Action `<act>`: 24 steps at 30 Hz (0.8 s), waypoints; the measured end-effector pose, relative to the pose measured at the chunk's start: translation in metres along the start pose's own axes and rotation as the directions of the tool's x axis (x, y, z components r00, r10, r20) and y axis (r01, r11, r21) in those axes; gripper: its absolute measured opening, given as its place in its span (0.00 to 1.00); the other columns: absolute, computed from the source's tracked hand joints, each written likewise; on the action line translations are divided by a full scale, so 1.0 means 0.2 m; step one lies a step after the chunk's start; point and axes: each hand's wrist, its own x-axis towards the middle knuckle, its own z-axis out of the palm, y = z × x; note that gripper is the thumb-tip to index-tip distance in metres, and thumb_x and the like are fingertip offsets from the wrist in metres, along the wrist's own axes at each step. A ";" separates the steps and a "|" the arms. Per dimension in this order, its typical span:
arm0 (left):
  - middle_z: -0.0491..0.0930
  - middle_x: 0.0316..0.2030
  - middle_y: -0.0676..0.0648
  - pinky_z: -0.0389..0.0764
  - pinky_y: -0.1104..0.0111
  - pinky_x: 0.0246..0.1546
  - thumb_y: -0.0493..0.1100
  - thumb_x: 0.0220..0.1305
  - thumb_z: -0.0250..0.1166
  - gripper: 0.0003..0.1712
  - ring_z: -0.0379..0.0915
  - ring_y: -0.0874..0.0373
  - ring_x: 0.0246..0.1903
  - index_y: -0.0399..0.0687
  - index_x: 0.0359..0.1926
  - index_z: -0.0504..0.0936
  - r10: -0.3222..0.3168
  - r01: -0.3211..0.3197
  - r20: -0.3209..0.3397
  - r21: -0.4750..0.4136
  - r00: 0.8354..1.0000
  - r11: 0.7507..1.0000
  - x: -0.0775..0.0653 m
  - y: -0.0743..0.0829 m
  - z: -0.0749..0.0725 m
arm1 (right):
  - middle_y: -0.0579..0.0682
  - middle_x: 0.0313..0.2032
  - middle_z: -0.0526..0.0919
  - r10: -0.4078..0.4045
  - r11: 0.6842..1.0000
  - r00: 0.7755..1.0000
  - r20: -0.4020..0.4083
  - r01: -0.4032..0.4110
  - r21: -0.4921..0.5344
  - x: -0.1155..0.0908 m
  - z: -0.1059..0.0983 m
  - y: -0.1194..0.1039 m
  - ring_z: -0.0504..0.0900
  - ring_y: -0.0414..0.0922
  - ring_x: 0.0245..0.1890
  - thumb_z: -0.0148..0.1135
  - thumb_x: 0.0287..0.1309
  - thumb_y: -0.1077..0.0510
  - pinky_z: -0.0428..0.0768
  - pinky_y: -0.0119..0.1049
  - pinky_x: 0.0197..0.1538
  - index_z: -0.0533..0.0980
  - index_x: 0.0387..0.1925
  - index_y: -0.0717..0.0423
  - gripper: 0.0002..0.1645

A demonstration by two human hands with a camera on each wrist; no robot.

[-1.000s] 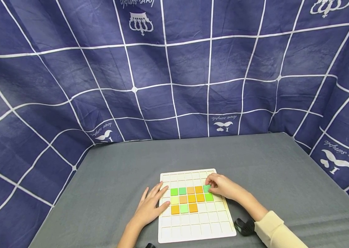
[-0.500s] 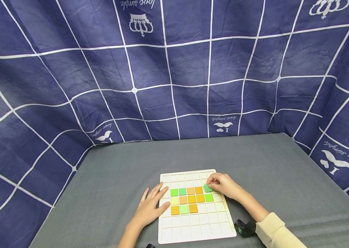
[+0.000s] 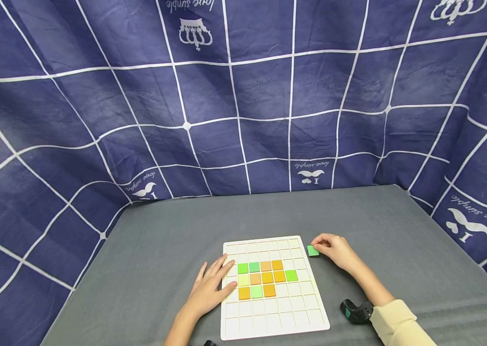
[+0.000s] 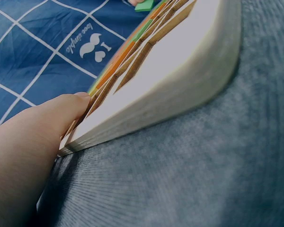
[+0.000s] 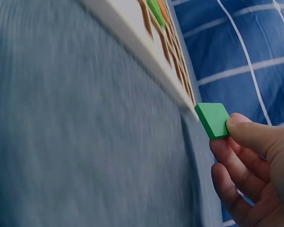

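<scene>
A white board (image 3: 278,317) with a grid of square recesses lies on the grey cloth. Orange, yellow and green square tiles (image 3: 267,277) fill part of three rows. My left hand (image 3: 209,286) rests with spread fingers on the board's left edge; the left wrist view shows its thumb (image 4: 71,106) over the edge. Just off the board's upper right edge, my right hand (image 3: 336,251) pinches a green square tile (image 5: 213,120) between thumb and fingers. The right wrist view shows that tile held up beside the board's rim (image 5: 132,52).
Grey cloth (image 3: 174,230) covers the table. A blue curtain (image 3: 265,139) with white lines hangs behind it and at both sides. A black device (image 3: 356,311) sits at my right wrist by the cream sleeve (image 3: 401,322).
My right hand has lifted the green tile from the right end of the top tile row and carried it right, off the board. That recess now shows white. My left hand stays put.
</scene>
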 end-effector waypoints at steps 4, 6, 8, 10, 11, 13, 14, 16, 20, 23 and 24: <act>0.60 0.67 0.51 0.42 0.49 0.67 0.63 0.58 0.54 0.33 0.55 0.52 0.67 0.58 0.63 0.67 0.005 -0.005 -0.006 0.000 1.000 1.000 0.00 0.00 0.00 | 0.48 0.27 0.83 0.029 0.999 0.999 -0.043 -0.030 -0.017 -0.01 -0.06 0.06 0.71 0.29 0.23 0.60 0.55 0.56 0.69 0.26 0.27 0.80 0.32 0.56 0.07; 0.60 0.67 0.51 0.42 0.49 0.67 0.63 0.58 0.54 0.33 0.55 0.53 0.67 0.59 0.63 0.67 0.006 -0.006 -0.008 0.002 1.000 1.000 0.00 0.00 0.00 | 0.49 0.27 0.83 0.038 0.999 0.998 -0.050 -0.040 -0.034 -0.02 -0.09 0.09 0.71 0.29 0.23 0.60 0.56 0.56 0.69 0.26 0.27 0.80 0.32 0.57 0.08; 0.60 0.67 0.51 0.42 0.49 0.67 0.63 0.58 0.54 0.33 0.55 0.52 0.67 0.58 0.63 0.67 0.007 -0.007 -0.008 0.002 1.000 1.000 0.00 0.00 0.00 | 0.49 0.27 0.83 0.047 0.997 0.998 -0.053 -0.049 -0.056 -0.02 -0.11 0.12 0.71 0.29 0.23 0.59 0.56 0.57 0.69 0.26 0.27 0.80 0.32 0.57 0.07; 0.60 0.67 0.50 0.42 0.49 0.67 0.63 0.58 0.54 0.33 0.55 0.52 0.67 0.58 0.63 0.67 0.008 -0.008 -0.007 0.001 1.000 1.000 0.00 0.00 0.00 | 0.48 0.27 0.83 0.056 0.996 0.997 -0.059 -0.060 -0.068 -0.02 -0.13 0.14 0.70 0.29 0.23 0.59 0.56 0.57 0.68 0.26 0.27 0.80 0.32 0.57 0.07; 0.60 0.67 0.50 0.42 0.49 0.67 0.63 0.58 0.54 0.33 0.55 0.52 0.66 0.58 0.63 0.67 0.008 -0.008 -0.007 0.002 1.000 1.000 0.00 0.00 0.00 | 0.48 0.27 0.83 0.059 0.995 0.996 -0.062 -0.063 -0.073 -0.02 -0.14 0.15 0.70 0.29 0.23 0.59 0.56 0.57 0.68 0.26 0.27 0.80 0.33 0.57 0.07; 0.60 0.67 0.50 0.42 0.48 0.67 0.63 0.58 0.54 0.33 0.55 0.52 0.66 0.58 0.63 0.67 0.007 -0.007 -0.007 0.004 1.000 1.000 0.00 0.00 0.00 | 0.49 0.27 0.82 0.065 0.995 0.996 -0.067 -0.070 -0.077 -0.02 -0.14 0.17 0.70 0.29 0.23 0.59 0.57 0.58 0.68 0.26 0.27 0.80 0.33 0.58 0.08; 0.60 0.67 0.50 0.42 0.48 0.67 0.63 0.58 0.54 0.33 0.55 0.52 0.66 0.58 0.63 0.67 0.007 -0.007 -0.007 0.006 1.000 1.000 0.00 0.00 0.00 | 0.49 0.27 0.83 0.068 0.994 0.995 -0.069 -0.074 -0.075 -0.02 -0.15 0.18 0.70 0.29 0.23 0.59 0.57 0.57 0.68 0.26 0.27 0.80 0.33 0.58 0.08; 0.60 0.67 0.51 0.42 0.48 0.67 0.63 0.58 0.54 0.33 0.55 0.52 0.66 0.58 0.63 0.67 0.006 -0.006 -0.007 0.010 1.000 1.000 0.00 0.00 0.00 | 0.49 0.27 0.83 0.075 0.994 0.995 -0.072 -0.080 -0.075 -0.01 -0.15 0.19 0.70 0.29 0.23 0.59 0.57 0.56 0.68 0.26 0.27 0.80 0.33 0.58 0.09; 0.60 0.67 0.51 0.42 0.49 0.67 0.63 0.58 0.54 0.33 0.55 0.52 0.66 0.58 0.63 0.67 0.007 -0.007 -0.009 0.012 1.000 1.000 0.00 0.00 0.00 | 0.50 0.29 0.83 0.079 0.993 0.994 -0.070 -0.085 -0.080 0.00 -0.15 0.20 0.70 0.30 0.24 0.59 0.57 0.56 0.68 0.26 0.28 0.80 0.33 0.58 0.09; 0.60 0.66 0.50 0.42 0.48 0.67 0.63 0.58 0.54 0.33 0.55 0.52 0.66 0.58 0.63 0.67 0.008 -0.008 -0.008 0.006 1.000 1.000 0.00 0.00 0.00 | 0.50 0.29 0.83 0.082 0.993 0.994 -0.069 -0.087 -0.082 0.01 -0.14 0.21 0.71 0.30 0.25 0.59 0.57 0.56 0.68 0.26 0.28 0.80 0.33 0.58 0.09; 0.60 0.66 0.50 0.42 0.48 0.67 0.63 0.58 0.54 0.33 0.55 0.52 0.66 0.58 0.63 0.67 0.008 -0.008 -0.008 0.004 1.000 1.000 0.00 0.00 0.00 | 0.50 0.29 0.83 0.082 0.993 0.994 -0.070 -0.087 -0.084 0.01 -0.14 0.21 0.71 0.30 0.25 0.59 0.57 0.56 0.68 0.26 0.29 0.80 0.33 0.58 0.09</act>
